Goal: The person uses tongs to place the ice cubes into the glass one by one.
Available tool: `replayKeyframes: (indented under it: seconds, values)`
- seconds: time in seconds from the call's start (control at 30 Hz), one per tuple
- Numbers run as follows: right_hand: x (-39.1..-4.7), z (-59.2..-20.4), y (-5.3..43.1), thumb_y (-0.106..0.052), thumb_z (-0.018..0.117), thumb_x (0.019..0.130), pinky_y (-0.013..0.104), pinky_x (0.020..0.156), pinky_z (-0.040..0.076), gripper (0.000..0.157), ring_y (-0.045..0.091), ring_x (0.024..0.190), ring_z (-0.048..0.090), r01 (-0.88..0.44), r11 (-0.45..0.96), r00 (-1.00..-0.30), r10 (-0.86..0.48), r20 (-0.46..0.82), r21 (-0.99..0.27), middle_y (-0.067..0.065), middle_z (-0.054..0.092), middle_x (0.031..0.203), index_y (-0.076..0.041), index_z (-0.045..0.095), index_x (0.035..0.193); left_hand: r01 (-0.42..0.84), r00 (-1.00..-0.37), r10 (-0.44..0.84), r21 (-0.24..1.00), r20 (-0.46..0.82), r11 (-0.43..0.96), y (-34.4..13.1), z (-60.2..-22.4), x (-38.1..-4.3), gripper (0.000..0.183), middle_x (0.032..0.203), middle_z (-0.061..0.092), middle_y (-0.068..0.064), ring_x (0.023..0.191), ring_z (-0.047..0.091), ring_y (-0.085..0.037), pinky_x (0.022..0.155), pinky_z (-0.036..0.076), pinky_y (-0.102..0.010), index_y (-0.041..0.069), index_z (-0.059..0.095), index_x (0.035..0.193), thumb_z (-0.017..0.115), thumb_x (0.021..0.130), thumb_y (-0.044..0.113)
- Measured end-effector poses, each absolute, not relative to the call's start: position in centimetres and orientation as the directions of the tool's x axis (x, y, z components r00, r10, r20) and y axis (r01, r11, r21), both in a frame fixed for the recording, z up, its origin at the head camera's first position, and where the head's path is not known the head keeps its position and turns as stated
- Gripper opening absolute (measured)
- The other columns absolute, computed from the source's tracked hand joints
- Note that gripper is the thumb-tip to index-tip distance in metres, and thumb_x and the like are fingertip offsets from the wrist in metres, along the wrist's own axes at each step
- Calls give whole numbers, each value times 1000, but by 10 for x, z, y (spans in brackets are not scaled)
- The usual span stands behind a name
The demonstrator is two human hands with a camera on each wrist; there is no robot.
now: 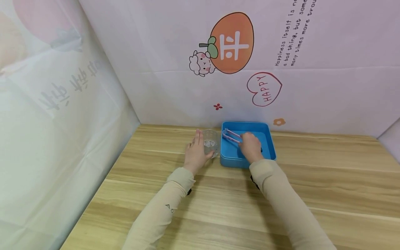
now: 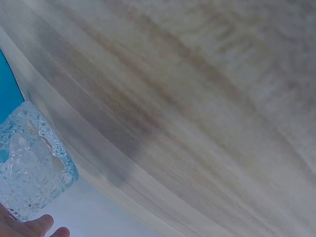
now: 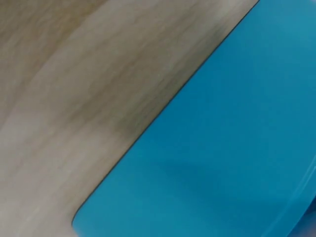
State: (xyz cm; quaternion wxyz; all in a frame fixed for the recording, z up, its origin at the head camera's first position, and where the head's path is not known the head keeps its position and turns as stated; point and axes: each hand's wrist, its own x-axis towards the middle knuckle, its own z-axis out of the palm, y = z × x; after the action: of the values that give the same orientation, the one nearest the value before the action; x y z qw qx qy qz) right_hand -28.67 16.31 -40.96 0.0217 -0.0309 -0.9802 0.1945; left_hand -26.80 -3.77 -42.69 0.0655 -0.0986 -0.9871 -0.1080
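Note:
A clear textured glass (image 1: 214, 134) stands on the table, with several clear ice-like pieces (image 1: 209, 143) inside. My left hand (image 1: 196, 154) holds it, fingers along its left side and thumb at its front right. In the left wrist view, fingertips show below the tilted-looking glass (image 2: 34, 158). My right hand (image 1: 251, 147) grips pinkish tongs (image 1: 233, 133) over the blue box (image 1: 234, 162). Their tips are at the box's left wall, by a small clear piece that is too small to make out well. The right wrist view shows only the box's outer side (image 3: 207, 133) and wood.
The wood-grain table (image 1: 328, 180) stretches to both sides and toward me. Right behind the glass and box rises a white printed cloth backdrop (image 1: 175, 93). Another pale cloth (image 1: 62, 139) hangs along the left. The box stands just right of the glass.

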Motion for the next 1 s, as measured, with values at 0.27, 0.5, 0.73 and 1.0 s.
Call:
replayKeyframes:
  seconds: [0.27,0.5,0.73,1.0]
  values:
    - [-288,-413,163,-12,60,92,49,87,53,36,38,105,61,44,920,-995,76,68,-389,24,60,121,2,59,125,211,-971,183,196,151,958,-37,-426,-267,93,161,11,-11,136,43,-27,111,37,-43,4,11,152,59,87,51]
    - [-291,-415,162,-11,60,92,49,87,54,36,37,104,62,42,922,-992,83,91,-385,23,60,121,2,59,125,216,-969,183,202,168,955,-37,-427,-268,93,160,13,-11,136,42,-27,110,37,-43,3,12,152,60,87,51]
    - [-294,-417,161,-12,60,92,47,88,53,35,35,103,62,57,921,-992,96,82,-386,22,62,119,1,59,124,221,-967,187,205,172,954,-37,-427,-268,93,160,13,-11,135,43,-27,110,37,-43,3,13,152,60,87,51]
    - [-293,-416,160,-11,60,92,47,89,53,35,35,103,61,68,915,-992,103,69,-397,22,62,119,2,59,124,205,-974,178,204,143,957,-37,-426,-268,93,161,10,-10,137,41,-26,112,36,-44,4,11,152,58,88,52]
